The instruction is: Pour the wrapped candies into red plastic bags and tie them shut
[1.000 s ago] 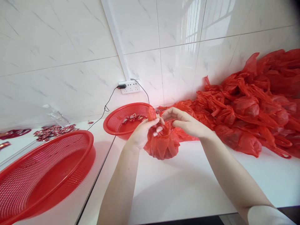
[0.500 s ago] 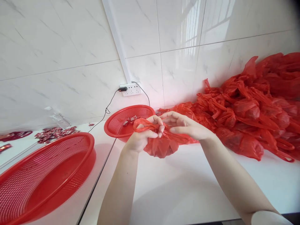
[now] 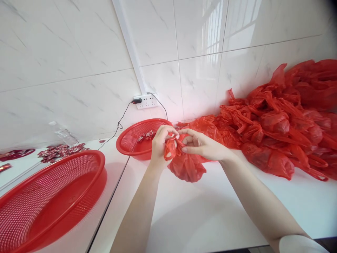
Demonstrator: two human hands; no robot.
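Observation:
A small filled red plastic bag (image 3: 187,167) hangs just above the white table (image 3: 210,211), held at its top by both hands. My left hand (image 3: 160,146) is closed round one handle loop of the bag. My right hand (image 3: 202,146) pinches the other handle, the fingertips of the two hands nearly touching over the bag's neck. The handles are twisted together between my fingers.
A large heap of tied red bags (image 3: 279,119) fills the right side against the tiled wall. A red mesh basket (image 3: 139,140) holding a few wrapped candies sits behind my hands. A bigger red basket (image 3: 47,196) stands at the left, loose candies (image 3: 59,151) and a wall socket (image 3: 145,101) beyond it.
The bag's handles have been drawn in from a wide stretch to a tight twist at the neck. The bag now hangs lower under my hands.

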